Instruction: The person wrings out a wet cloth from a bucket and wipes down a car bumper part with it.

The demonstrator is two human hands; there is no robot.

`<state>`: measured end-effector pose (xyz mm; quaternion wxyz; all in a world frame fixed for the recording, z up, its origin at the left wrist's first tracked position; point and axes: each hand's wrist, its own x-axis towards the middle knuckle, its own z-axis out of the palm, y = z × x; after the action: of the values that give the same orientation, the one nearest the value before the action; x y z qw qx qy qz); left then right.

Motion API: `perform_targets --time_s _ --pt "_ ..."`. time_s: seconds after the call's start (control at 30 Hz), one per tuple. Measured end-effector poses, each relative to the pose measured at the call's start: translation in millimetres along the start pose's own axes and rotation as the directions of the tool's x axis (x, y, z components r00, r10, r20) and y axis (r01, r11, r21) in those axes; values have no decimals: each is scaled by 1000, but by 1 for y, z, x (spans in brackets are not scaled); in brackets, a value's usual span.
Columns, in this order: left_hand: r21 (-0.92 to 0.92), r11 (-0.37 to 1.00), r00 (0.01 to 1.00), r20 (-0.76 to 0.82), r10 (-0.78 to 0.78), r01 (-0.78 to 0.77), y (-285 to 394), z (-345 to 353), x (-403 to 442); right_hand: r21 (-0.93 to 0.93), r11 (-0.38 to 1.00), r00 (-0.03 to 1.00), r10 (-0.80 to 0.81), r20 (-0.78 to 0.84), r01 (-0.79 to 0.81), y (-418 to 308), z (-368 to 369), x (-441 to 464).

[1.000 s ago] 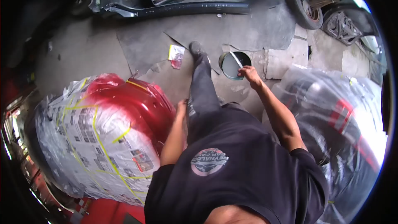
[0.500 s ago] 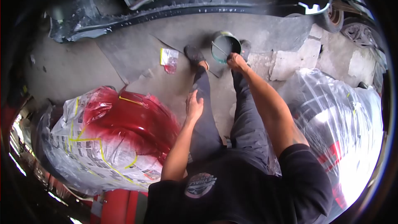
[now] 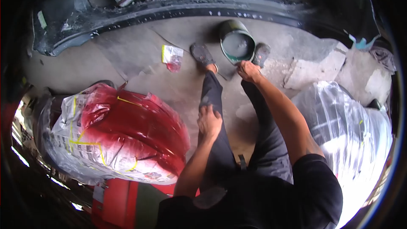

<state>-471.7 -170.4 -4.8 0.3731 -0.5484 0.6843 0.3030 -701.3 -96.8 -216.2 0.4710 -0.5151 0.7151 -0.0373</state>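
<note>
On the floor (image 3: 169, 87), the bucket (image 3: 227, 30) stands at 12 o'clock from the person, between the left shoe (image 3: 202, 54) and the right shoe (image 3: 261, 55), liquid (image 3: 240, 46) in it. Beyond lies the bumper (image 3: 169, 12), spanning 11 to 1. The packet (image 3: 172, 56) lies at 11, the masked panel (image 3: 142, 121) sits towards 10, the wrapped part (image 3: 345, 123) towards 2.

One bucket (image 3: 232, 26) — two shoes (image 3: 201, 54) (image 3: 262, 54)

glossy red painted panel (image 3: 144, 121)
</note>
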Motion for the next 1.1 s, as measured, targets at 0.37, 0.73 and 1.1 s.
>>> perform_targets --time_s 0.37,0.73,1.1 --pt "10 995 988 -113 105 -104 -3 -25 22 -17 859 859 511 -29 -512 86 72 154" --pt "-165 966 978 30 205 -198 -1 -35 50 71 989 868 146 -474 -128 32 54 66" --pt "-345 652 682 45 730 -675 115 9 238 615 787 918 277 -285 -47 -80 -105 -94"
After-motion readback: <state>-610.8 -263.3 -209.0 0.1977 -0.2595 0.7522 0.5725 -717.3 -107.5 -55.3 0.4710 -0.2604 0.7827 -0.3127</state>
